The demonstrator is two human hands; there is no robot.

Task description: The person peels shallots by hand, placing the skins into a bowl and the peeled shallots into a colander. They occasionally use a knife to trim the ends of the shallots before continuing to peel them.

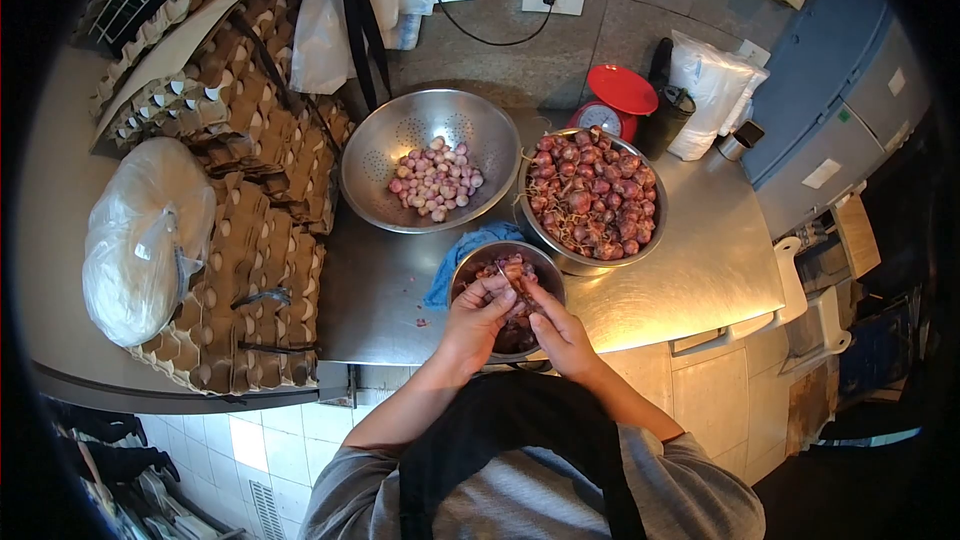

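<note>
Over a small metal bowl (pixel 553 268) with reddish skins in it, my two hands meet at the fingertips. My left hand (pixel 480 315) is closed in a pinch on something too small to make out. My right hand (pixel 560 332) has its fingers closed round a small knife or blade, only partly visible, and a reddish piece, perhaps onion skin, shows between the hands. Behind, a colander (pixel 360 175) holds peeled pale-purple small onions (pixel 437 180). To its right, a large metal bowl (pixel 658 210) is heaped with unpeeled red onions (pixel 585 195).
A blue cloth (pixel 440 282) lies beside the small bowl on the metal table (pixel 370 315). Egg trays (pixel 250 290) and a plastic-wrapped bundle (pixel 145 240) are stacked at left. A red scale (pixel 620 100), a dark container (pixel 665 125) and white bags (pixel 705 90) stand at the back right.
</note>
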